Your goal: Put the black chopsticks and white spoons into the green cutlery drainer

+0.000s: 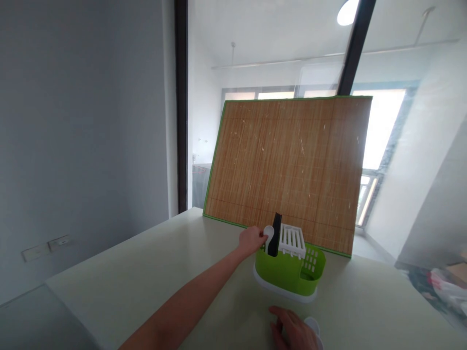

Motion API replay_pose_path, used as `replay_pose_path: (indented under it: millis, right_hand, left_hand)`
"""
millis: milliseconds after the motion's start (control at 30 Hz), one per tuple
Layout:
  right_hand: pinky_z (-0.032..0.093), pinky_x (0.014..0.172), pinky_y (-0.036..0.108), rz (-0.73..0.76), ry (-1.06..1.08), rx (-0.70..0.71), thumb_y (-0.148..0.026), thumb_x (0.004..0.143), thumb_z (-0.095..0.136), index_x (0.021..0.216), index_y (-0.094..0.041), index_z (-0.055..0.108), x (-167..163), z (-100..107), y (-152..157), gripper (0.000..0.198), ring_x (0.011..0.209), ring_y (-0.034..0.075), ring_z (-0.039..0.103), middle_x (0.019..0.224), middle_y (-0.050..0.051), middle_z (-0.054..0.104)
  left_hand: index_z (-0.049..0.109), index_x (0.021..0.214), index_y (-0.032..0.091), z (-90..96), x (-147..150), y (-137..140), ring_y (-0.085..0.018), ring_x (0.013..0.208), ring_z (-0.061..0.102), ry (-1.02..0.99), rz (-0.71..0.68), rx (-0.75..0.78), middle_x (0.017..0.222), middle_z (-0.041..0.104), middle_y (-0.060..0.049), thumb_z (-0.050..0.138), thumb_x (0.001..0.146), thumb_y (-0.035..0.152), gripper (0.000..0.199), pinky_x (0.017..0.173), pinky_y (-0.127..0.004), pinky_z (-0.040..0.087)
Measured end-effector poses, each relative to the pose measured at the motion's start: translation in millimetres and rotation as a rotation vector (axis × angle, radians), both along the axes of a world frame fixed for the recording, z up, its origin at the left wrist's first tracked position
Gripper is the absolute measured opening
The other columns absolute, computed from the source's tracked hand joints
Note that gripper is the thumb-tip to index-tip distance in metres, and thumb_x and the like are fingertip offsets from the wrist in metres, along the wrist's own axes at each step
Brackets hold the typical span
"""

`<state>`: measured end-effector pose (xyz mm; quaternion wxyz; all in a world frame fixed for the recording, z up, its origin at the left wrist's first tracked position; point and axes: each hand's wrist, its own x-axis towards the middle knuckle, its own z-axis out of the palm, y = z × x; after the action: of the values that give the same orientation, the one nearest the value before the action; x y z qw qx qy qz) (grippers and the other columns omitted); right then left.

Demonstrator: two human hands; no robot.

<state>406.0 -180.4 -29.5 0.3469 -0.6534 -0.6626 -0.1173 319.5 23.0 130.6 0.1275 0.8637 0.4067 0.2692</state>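
Observation:
My left hand [253, 239] reaches to the left end of a green cutlery caddy [280, 273] with a white base. Its fingers are pinched on a white spoon [269, 232], bowl up, with the handle going down into the caddy's left compartment. Right beside the spoon, a black long-handled item [276, 233] stands upright in the caddy. A white slotted rack [292, 239] sits over the middle section. Near the bottom edge, my right hand [294, 330] is low over the table, thumb and index finger apart. Another white spoon [313, 325] shows just right of it, partly hidden by the hand.
The caddy stands on a pale table [164, 262]. Behind it a bamboo mat [288, 165] with green edging leans against a glass partition with dark frames. A grey wall [80, 121] with sockets is at left. A plastic bag [448, 287] lies beyond the table's right side.

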Motion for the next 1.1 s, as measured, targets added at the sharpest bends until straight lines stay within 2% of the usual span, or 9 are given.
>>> replay_pose_path:
  millis: [200,400,533,633,767,933,1100]
  right_hand:
    - [0.046,0.057,0.019,0.034,0.002,0.041,-0.027,0.080,0.048,0.101,-0.033,0.057,-1.9,0.1,0.5,0.024,0.064,0.012,0.064,0.075,-0.006,0.066]
    - [0.046,0.056,0.019,0.019,0.008,0.011,-0.029,0.082,0.047,0.099,-0.032,0.058,-3.0,-0.2,0.1,0.021,0.064,0.013,0.064,0.075,-0.004,0.066]
    - [0.046,0.059,0.019,0.051,0.008,0.099,-0.031,0.088,0.041,0.100,-0.029,0.059,-3.8,3.9,-0.8,0.021,0.063,0.012,0.063,0.075,-0.003,0.065]
    - [0.046,0.060,0.021,0.012,-0.017,0.151,-0.032,0.091,0.038,0.100,-0.027,0.059,-1.0,14.1,-4.8,0.023,0.064,0.013,0.063,0.074,-0.001,0.065]
    - [0.048,0.063,0.025,-0.122,-0.124,0.089,-0.034,0.091,0.039,0.098,-0.028,0.058,17.7,34.0,-15.8,0.022,0.074,0.016,0.064,0.082,0.001,0.066]
    - [0.049,0.056,0.025,-0.283,-0.083,-0.077,-0.043,0.084,0.051,0.084,-0.031,0.061,57.3,45.4,-29.2,0.016,0.077,0.017,0.065,0.086,-0.002,0.064]
    - [0.047,0.062,0.024,-0.271,0.129,-0.304,-0.048,0.084,0.047,0.081,-0.031,0.063,76.6,43.7,-36.4,0.024,0.073,0.015,0.064,0.081,-0.002,0.062]
  left_hand:
    - [0.067,0.089,0.020,-1.7,1.8,1.6,-0.019,0.080,0.061,-0.015,0.003,0.036,0.080,0.067,-0.003,0.056,0.077,0.031,0.020,0.068,-0.027,0.041]
    - [0.065,0.101,0.021,1.2,-2.0,-2.0,-0.018,0.083,0.059,-0.056,0.015,0.047,0.088,0.064,-0.003,0.058,0.077,0.030,0.026,0.069,-0.025,0.040]
    - [0.055,0.115,0.022,-2.2,-15.7,-20.0,-0.015,0.082,0.057,-0.246,-0.006,0.090,0.090,0.062,-0.002,0.048,0.085,0.030,0.032,0.071,-0.023,0.038]
    - [0.057,0.107,0.020,-18.5,-27.0,-47.1,-0.012,0.071,0.054,-0.452,-0.071,0.076,0.080,0.060,0.000,0.042,0.088,0.030,0.026,0.066,-0.021,0.038]
    - [0.058,0.095,0.020,-51.9,-36.6,-93.0,-0.010,0.059,0.049,-0.468,-0.185,-0.041,0.069,0.059,0.002,0.043,0.087,0.032,0.021,0.059,-0.020,0.036]
    - [0.063,0.084,0.020,-88.1,-39.4,-135.4,-0.010,0.057,0.053,-0.282,-0.385,-0.201,0.068,0.064,0.003,0.056,0.079,0.030,0.013,0.057,-0.020,0.039]
    - [0.069,0.073,0.020,-127.6,-29.7,-138.5,-0.013,0.061,0.061,0.047,-0.606,-0.236,0.068,0.069,0.002,0.066,0.073,0.036,0.017,0.059,-0.021,0.042]
